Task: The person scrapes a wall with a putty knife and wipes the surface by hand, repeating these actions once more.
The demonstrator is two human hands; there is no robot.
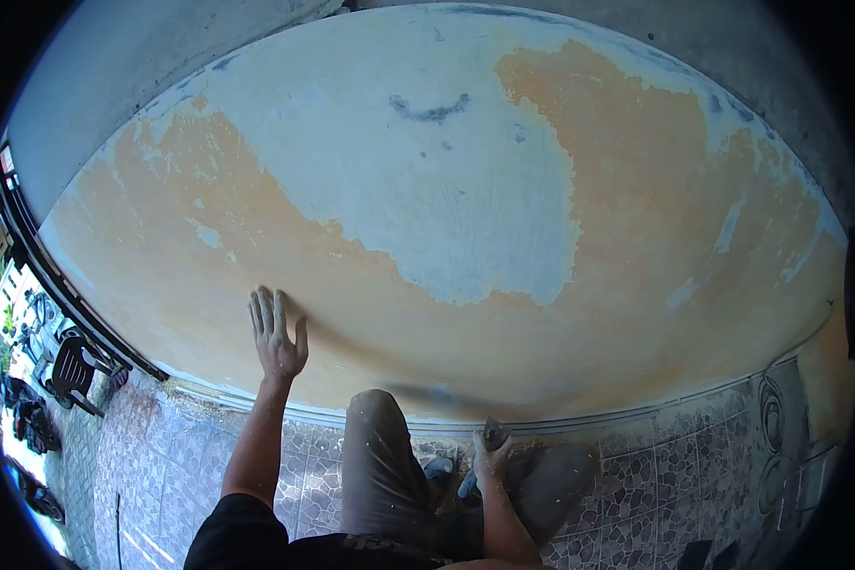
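Note:
A wall [351, 294] with peeling orange paint and pale bare patches fills the upper view. My left hand [277, 337] is laid against its lower left part, fingers spread upward, holding nothing. Low in the middle, close to the wall's foot, my right hand [490, 458] is wrapped round a small dark scraper-like tool [494, 433]; its exact shape is hard to make out. The tool points up toward the wall, with a gap in between as far as I can tell.
My bent knees [378, 456] face the wall above a stone-patterned tiled floor [646, 484]. At the far left, beyond a dark rail, are a black plastic chair [72, 370] and motorbikes [30, 418]. A narrow ledge [313, 415] runs along the wall's foot.

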